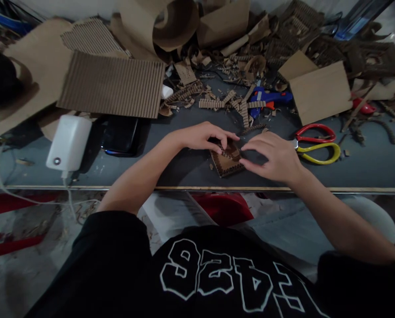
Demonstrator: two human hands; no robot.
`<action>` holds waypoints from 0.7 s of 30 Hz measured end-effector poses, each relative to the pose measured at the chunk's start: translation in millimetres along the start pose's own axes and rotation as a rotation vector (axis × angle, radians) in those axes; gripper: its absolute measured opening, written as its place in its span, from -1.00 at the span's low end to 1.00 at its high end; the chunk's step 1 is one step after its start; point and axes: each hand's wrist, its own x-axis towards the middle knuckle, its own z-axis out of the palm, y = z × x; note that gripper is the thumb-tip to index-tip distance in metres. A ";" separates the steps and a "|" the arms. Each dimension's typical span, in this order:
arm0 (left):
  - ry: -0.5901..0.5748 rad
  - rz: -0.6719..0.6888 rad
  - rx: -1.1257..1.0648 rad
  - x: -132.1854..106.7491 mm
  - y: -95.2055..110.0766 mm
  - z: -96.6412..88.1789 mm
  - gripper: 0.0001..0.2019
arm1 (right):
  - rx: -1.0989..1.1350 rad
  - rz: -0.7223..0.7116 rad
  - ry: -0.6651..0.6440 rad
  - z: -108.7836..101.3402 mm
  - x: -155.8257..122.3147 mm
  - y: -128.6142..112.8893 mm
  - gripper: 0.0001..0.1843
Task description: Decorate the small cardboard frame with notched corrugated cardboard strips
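A small, shallow cardboard box [229,168] with corrugated walls lies near the table's front edge, between my hands. My left hand [208,136] reaches over its far left side, thumb and a finger pinched at a thin corrugated cardboard strip [226,154] inside it. The other fingers of that hand extend over the far rim. My right hand [270,155] is at the right side of the box, its thumb and fingers curved and apart. Its thumb tip is at the box's right rim; whether it presses there I cannot tell.
Red-and-yellow-handled scissors [318,143] lie right of my right hand. Beyond are a blue glue gun [266,97], cardboard scraps [213,104] and a folded cardboard piece [321,92]. At left are a corrugated sheet [113,84], a black phone-like device [120,134] and a cabled white power bank [69,143].
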 end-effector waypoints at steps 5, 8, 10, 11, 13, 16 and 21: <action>0.123 0.132 0.121 5.9 -6.4 14.0 -0.91 | -0.028 -0.025 -0.082 10.4 -1.8 -6.5 -0.78; 0.303 0.213 0.266 8.9 -23.0 18.3 -0.94 | -0.017 0.106 -0.092 17.1 -2.2 -6.7 -0.80; 0.400 0.275 0.319 11.0 -31.5 20.6 -0.94 | -0.008 0.146 -0.070 20.5 -2.1 -8.5 -0.80; 0.431 0.297 0.329 11.7 -33.7 21.5 -0.93 | -0.014 0.151 -0.056 21.5 -1.9 -9.8 -0.83; 0.457 0.298 0.333 11.5 -33.6 21.8 -0.92 | -0.033 0.154 -0.048 21.9 -1.0 -12.3 -0.87; 0.445 0.226 0.330 6.7 -25.9 17.5 -0.85 | -0.050 0.167 -0.053 18.4 3.4 -12.3 -0.85; 0.351 0.149 0.305 -4.2 -16.3 6.2 -0.51 | -0.086 0.166 -0.109 8.0 21.3 1.9 -0.73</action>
